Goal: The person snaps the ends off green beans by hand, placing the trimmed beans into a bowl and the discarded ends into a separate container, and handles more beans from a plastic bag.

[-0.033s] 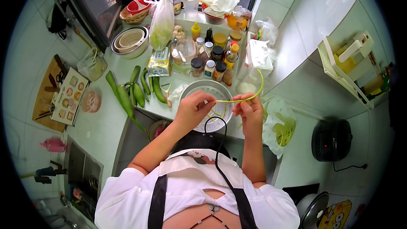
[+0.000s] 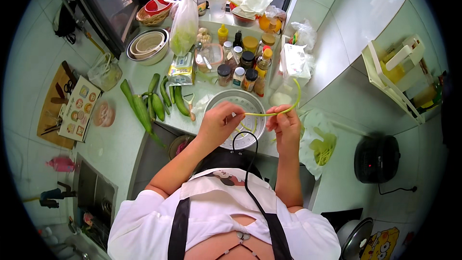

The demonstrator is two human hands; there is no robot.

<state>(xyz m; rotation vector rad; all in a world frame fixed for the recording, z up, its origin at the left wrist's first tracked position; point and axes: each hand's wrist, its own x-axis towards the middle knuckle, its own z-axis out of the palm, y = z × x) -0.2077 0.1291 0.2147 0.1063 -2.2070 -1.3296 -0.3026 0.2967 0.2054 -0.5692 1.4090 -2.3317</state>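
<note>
In front of me both hands hold one long, thin, yellow-green stalk, like a string bean or garlic scape. My left hand is closed, pinching its left end between the fingertips. The fingers of my right hand are closed around it further along, and its free end curves up past that hand. Below lies a round metal colander, partly hidden by my left hand, with a few short green pieces in it. Right of my right hand, an open plastic bag holds more green stalks.
Several dark green gourds and an okra-like bunch lie left of the colander, beside a peeler. Sauce bottles and jars crowd the back. A sink is at lower left, a black cooker at right. A black cable hangs before me.
</note>
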